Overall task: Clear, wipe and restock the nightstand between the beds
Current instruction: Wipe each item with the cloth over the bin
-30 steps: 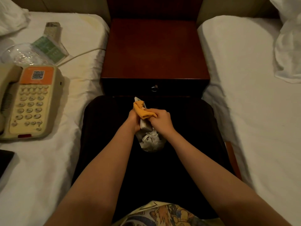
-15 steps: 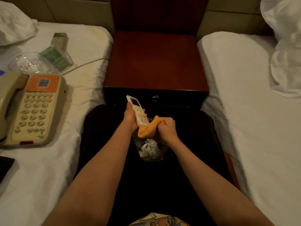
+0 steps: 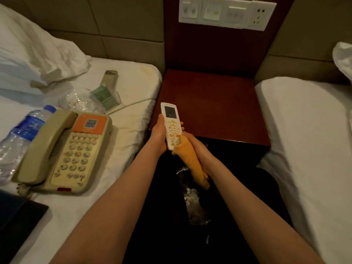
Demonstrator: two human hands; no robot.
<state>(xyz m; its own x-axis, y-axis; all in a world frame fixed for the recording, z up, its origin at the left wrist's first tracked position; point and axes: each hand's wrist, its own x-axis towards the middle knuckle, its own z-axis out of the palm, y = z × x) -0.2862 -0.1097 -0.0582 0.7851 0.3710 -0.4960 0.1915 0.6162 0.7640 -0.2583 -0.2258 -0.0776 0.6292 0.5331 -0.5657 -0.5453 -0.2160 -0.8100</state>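
Note:
My left hand (image 3: 159, 135) grips a white remote control (image 3: 171, 124) upright in front of the dark red nightstand (image 3: 211, 103). My right hand (image 3: 200, 151) holds an orange cloth (image 3: 191, 161) pressed against the remote's lower end, and the cloth hangs down from it. The nightstand top is bare wood. Below my hands a clear bin (image 3: 194, 199) with crumpled paper stands on the dark floor.
On the left bed (image 3: 133, 115) lie a beige telephone (image 3: 62, 149), a water bottle (image 3: 21, 136), a clear glass (image 3: 76, 100), green packets (image 3: 105, 97) and a dark item (image 3: 17, 220). A white cord (image 3: 129, 105) runs to the nightstand. The right bed (image 3: 304, 140) holds bedding. A switch panel (image 3: 224, 13) is above.
The view has tilted up. My left hand has lifted the remote higher and upright. The orange cloth has slid from the remote's top down to its lower end.

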